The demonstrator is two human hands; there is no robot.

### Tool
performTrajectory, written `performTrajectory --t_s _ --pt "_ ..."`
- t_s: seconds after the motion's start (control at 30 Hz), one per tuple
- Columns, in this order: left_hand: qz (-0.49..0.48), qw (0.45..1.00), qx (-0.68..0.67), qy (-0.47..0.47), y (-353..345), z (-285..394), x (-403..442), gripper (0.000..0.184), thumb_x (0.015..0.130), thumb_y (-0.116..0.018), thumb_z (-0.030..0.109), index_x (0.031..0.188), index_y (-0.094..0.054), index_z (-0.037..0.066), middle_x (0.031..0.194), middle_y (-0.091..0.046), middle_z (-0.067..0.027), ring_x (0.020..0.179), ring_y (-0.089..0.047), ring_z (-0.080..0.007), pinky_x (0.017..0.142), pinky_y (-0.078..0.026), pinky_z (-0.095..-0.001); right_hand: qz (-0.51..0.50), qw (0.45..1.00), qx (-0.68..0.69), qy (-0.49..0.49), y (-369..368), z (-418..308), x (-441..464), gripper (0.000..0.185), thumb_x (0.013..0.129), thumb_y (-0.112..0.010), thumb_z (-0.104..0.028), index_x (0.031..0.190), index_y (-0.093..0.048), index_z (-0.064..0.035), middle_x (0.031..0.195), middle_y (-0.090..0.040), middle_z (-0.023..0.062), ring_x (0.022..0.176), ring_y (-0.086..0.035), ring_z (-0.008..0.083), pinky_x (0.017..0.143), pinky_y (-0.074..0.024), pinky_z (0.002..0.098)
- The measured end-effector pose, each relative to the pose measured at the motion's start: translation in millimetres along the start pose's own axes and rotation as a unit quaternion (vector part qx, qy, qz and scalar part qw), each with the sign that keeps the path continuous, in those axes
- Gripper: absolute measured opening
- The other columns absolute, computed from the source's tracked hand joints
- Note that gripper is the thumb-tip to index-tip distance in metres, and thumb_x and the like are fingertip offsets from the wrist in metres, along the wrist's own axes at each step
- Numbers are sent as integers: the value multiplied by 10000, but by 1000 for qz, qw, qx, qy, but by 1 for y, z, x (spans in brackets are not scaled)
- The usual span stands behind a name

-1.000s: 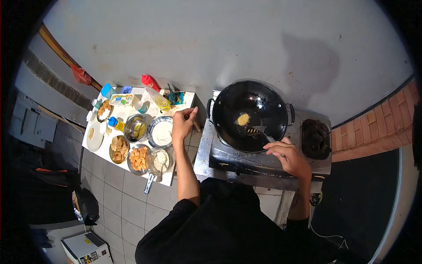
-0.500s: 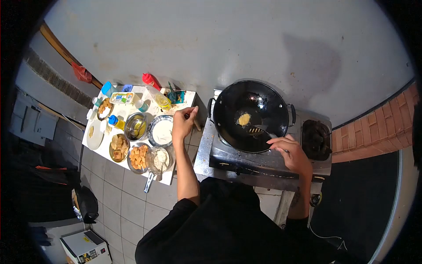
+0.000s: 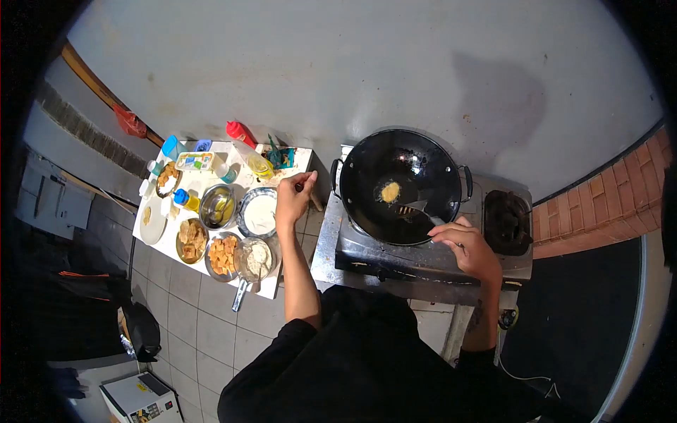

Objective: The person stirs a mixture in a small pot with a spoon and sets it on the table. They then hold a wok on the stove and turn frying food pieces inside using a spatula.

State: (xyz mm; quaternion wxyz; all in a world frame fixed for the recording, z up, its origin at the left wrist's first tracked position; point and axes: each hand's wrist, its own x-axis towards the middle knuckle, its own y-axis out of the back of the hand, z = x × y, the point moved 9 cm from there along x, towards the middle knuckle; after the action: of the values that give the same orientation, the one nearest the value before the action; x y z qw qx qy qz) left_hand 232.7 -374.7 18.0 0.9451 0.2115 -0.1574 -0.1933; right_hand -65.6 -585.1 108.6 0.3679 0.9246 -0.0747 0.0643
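Observation:
My right hand [image 3: 471, 247] grips the handle of a slotted spatula [image 3: 409, 210], whose head rests low inside the black wok [image 3: 367, 158]. A golden piece of frying food [image 3: 390, 192] lies in the wok, just beyond the spatula's slotted end. My left hand [image 3: 294, 201] is held up between the wok and the side table, its fingers curled together. Whatever may be between those fingers is hidden. Nearest to it is a plate of white batter [image 3: 259, 213].
On the white table [image 3: 169, 243] stand a bowl of orange-brown pieces [image 3: 223, 255], a strainer with pale flour [image 3: 252, 259], a bowl of yellow liquid [image 3: 217, 206] and several bottles. The wok sits on a metal stove [image 3: 326, 247]; a second burner [image 3: 506, 222] is at its right.
The frying piece has shifted very slightly to the left in the wok. Both hands and the spatula stay almost where they were.

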Motion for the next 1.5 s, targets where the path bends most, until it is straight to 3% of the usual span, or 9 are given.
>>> performTrajectory --t_s 0.53,0.6,0.73,0.93,1.03,1.1,1.2,1.43,1.5 --pt "-3 1000 -1 6 0 4 -1 336 921 -686 271 1008 -715 -51 706 -676 -81 629 -552 -104 603 -461 -286 36 999 14 11 4 1 6 195 804 -567 102 955 -657 19 1092 -699 113 868 -562 294 793 -441 364" --pt "-2 1000 -3 6 1 4 -1 337 921 -686 273 1009 -714 -51 705 -673 -79 630 -549 -104 604 -460 -287 97 995 -7 29 17 -5 6 210 815 -555 109 977 -651 17 1106 -694 118 883 -582 289 787 -445 362" --pt "-1 1000 -8 4 0 1 -1 345 921 -686 280 1013 -714 -52 703 -665 -72 637 -539 -103 608 -456 -289 89 996 -29 5 23 -8 8 199 832 -554 105 991 -643 23 1121 -689 127 913 -612 301 818 -460 364" --pt "0 1000 -24 9 0 -4 1 353 923 -685 288 1016 -711 -52 697 -654 -67 632 -524 -103 604 -448 -288 209 977 26 -23 34 11 3 122 884 -570 64 986 -633 45 1085 -691 138 947 -652 230 833 -505 336" --pt "2 1000 -16 3 0 -1 2 352 922 -685 288 1015 -710 -50 691 -646 -63 628 -514 -99 597 -439 -284 277 958 0 -72 39 33 -4 81 910 -592 18 969 -638 49 929 -700 132 855 -679 159 736 -534 296" --pt "-5 1000 -18 12 0 2 1 351 923 -685 288 1016 -710 -49 690 -646 -62 627 -514 -97 596 -439 -283 353 907 112 -199 41 68 -20 78 922 -625 -31 940 -643 43 769 -672 94 696 -686 126 623 -528 252" --pt "-11 1000 -13 16 -3 -1 3 349 924 -684 288 1016 -709 -48 686 -644 -59 625 -514 -96 596 -439 -280 372 903 118 -180 34 73 -21 93 927 -644 -60 931 -645 33 680 -632 43 557 -635 87 503 -478 223" --pt "-10 1000 -17 13 -9 0 6 346 921 -684 283 1020 -709 -48 681 -650 -63 622 -525 -97 591 -443 -284 320 924 127 -165 19 49 -3 101 921 -663 -73 902 -627 19 644 -614 37 498 -576 65 450 -437 235" --pt "-15 1000 -15 12 -11 1 6 344 921 -683 280 1023 -710 -48 689 -657 -68 625 -531 -97 594 -448 -287 277 940 85 -177 16 38 9 143 909 -678 -83 847 -602 20 639 -590 71 502 -563 115 477 -428 278"
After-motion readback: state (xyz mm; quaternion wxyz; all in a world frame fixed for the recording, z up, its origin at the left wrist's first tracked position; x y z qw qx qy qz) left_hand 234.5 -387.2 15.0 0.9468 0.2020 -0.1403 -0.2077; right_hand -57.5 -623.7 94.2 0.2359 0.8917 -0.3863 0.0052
